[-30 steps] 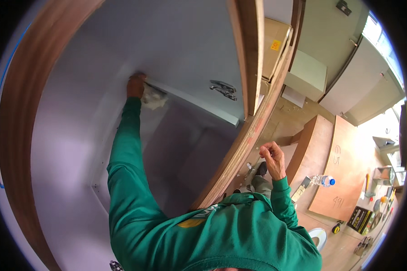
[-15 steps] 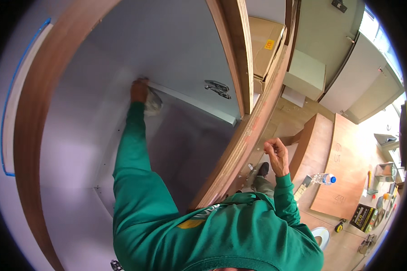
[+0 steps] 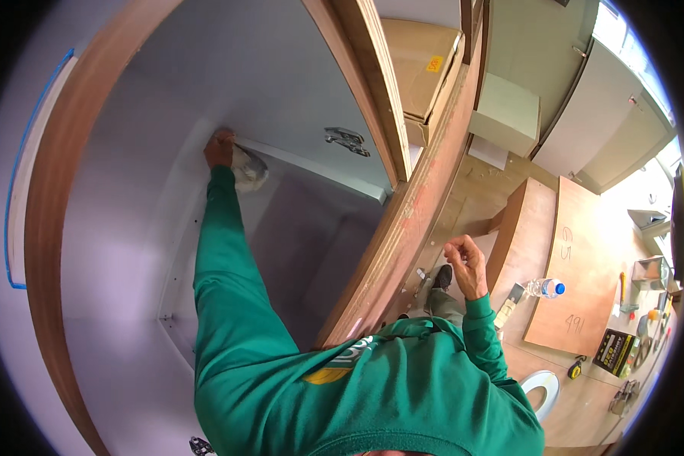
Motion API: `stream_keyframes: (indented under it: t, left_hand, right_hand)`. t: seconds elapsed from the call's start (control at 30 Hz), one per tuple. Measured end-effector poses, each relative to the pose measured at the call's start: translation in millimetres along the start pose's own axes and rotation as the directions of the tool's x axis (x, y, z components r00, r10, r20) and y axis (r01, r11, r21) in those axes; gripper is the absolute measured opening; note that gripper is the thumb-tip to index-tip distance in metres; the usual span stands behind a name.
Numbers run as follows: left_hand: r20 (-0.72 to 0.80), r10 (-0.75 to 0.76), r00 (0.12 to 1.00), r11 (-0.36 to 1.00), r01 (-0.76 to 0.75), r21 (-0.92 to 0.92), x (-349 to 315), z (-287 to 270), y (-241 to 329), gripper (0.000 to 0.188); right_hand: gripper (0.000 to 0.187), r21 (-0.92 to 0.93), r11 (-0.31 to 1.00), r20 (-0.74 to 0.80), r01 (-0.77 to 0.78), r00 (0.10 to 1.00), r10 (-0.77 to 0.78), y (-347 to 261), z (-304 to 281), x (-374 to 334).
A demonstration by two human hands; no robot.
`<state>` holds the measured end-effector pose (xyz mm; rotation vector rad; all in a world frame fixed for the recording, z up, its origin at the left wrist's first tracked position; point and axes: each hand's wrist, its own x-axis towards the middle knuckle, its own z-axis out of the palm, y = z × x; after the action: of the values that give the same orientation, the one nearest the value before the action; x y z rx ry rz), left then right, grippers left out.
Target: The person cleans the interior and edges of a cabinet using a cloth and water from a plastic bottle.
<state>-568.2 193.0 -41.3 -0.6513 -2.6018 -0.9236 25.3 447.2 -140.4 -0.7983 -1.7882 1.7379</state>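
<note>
My left arm reaches deep into a pale-lined cabinet (image 3: 129, 251). At its far inner corner, my left hand (image 3: 220, 146) is closed on a whitish crumpled cloth (image 3: 248, 169), which hangs out beside the fingers. The hand is by the end of a white ledge (image 3: 311, 166) along the inner wall; shadow hides the fingertips. Outside the cabinet, my right hand (image 3: 467, 266) is raised with its fingers curled in, and nothing shows in it.
A metal hinge (image 3: 347, 142) sticks out from the cabinet's inner wall. A wooden frame edge (image 3: 403, 213) runs between my arms. To the right are a cardboard box (image 3: 418, 64), a plywood panel (image 3: 577, 266), a water bottle (image 3: 545, 288), a tape measure (image 3: 576, 368) and a white roll (image 3: 541, 391).
The view has shifted slightly, so the cabinet and hinge appear farther left. My left hand stays at the inner corner with the cloth, and my right hand keeps its curled pose.
</note>
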Motion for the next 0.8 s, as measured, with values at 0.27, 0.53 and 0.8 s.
stream_keyframes:
  t: [0.27,0.53,0.8]
  left_hand:
    - [-0.019,0.213,0.977,0.977,-0.212,0.023,-24,2,28,0.01]
    - [-0.089,0.271,0.958,0.957,-0.259,0.134,-47,13,36,0.018]
    - [-0.208,0.144,0.967,0.986,-0.122,0.114,-6,-11,-6,0.014]
  right_hand:
    - [0.017,-0.04,0.999,0.007,0.012,1.0,-0.011,7,-15,25]
    - [0.015,-0.003,1.0,0.055,0.0,0.998,0.001,4,-2,28]
    - [0.015,0.009,1.0,0.042,-0.017,0.999,0.017,19,-19,13]
